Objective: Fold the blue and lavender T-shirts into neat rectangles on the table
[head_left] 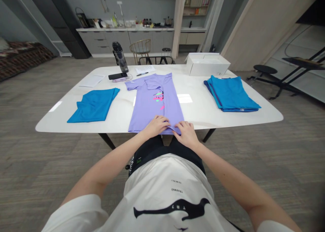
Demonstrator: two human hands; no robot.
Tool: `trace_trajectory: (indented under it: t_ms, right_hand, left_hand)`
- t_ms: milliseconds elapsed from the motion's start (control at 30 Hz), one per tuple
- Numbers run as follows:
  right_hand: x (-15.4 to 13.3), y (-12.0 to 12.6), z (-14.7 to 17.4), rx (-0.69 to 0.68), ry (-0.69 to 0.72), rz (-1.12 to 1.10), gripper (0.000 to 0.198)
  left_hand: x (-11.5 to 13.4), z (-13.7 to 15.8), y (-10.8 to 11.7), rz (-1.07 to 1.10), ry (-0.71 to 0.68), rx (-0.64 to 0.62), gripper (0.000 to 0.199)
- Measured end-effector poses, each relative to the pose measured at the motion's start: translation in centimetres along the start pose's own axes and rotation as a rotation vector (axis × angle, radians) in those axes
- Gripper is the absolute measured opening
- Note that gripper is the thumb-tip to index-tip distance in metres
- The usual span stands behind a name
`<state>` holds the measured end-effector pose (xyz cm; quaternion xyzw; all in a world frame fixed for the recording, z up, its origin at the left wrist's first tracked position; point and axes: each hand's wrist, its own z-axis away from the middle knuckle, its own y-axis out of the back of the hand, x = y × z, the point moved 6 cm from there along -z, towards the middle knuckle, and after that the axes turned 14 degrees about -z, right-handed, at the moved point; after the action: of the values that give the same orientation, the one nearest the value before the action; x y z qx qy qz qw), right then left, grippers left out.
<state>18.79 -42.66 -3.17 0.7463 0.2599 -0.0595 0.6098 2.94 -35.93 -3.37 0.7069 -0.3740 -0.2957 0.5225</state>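
Observation:
A lavender T-shirt [149, 103] with a bright pink and green print lies on the white table in front of me, its hem at the near edge. Its right side is folded inward over the front, and a sleeve sticks out on the left. My left hand [157, 125] rests on the hem with its fingertips closed on the cloth. Close beside it, my right hand [186, 132] grips the hem near the right corner, thumb under the edge. Some of the fingertips are hidden by cloth.
On the table [195, 113], a folded blue garment [95, 105] lies left and a stack of blue garments [232, 93] right. Farther back are a white box [208, 64], a water bottle [120, 57], a black phone-like object [117, 76], a pen [142, 74] and papers [92, 80].

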Motion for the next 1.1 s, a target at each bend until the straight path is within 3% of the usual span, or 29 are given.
trace_trajectory:
  t_ms: [167, 400, 567, 633, 733, 833, 967, 1100]
  right_hand:
    - [1.5, 0.4, 0.4, 0.043, -0.058, 0.012, 0.030]
    - [4.0, 1.9, 1.0, -0.108, 0.137, -0.058, 0.038]
    - [4.0, 2.3, 1.1, -0.209, 0.212, -0.105, 0.025]
    - [3.9, 2.3, 0.9, -0.225, 0.213, -0.124, 0.031]
    - [4.1, 2.0, 0.0, -0.214, 0.181, -0.113, 0.038]
    - [4.2, 1.7, -1.4, -0.159, 0.165, -0.067, 0.034]
    - [3.9, 0.7, -3.7, -0.136, 0.189, -0.041, 0.027]
    - [4.1, -0.4, -6.1, -0.172, 0.167, -0.039, 0.024]
  left_hand:
    - [-1.0, 0.8, 0.7, 0.112, 0.147, 0.096, 0.023]
    - [-0.2, 2.2, 0.9, 0.031, 0.006, 0.031, 0.025]
    - [1.3, 3.0, 0.9, 0.061, -0.057, -0.044, 0.026]
    - [1.6, 3.0, 0.9, 0.108, -0.049, -0.063, 0.028]
    - [1.0, 2.3, 1.1, 0.159, 0.014, -0.053, 0.033]
    - [0.1, 1.2, 1.0, 0.070, 0.080, -0.044, 0.031]
    - [-0.1, 0.0, 0.1, -0.098, 0.080, -0.094, 0.026]
    - [0.2, 0.0, -0.2, -0.129, 0.075, -0.081, 0.028]
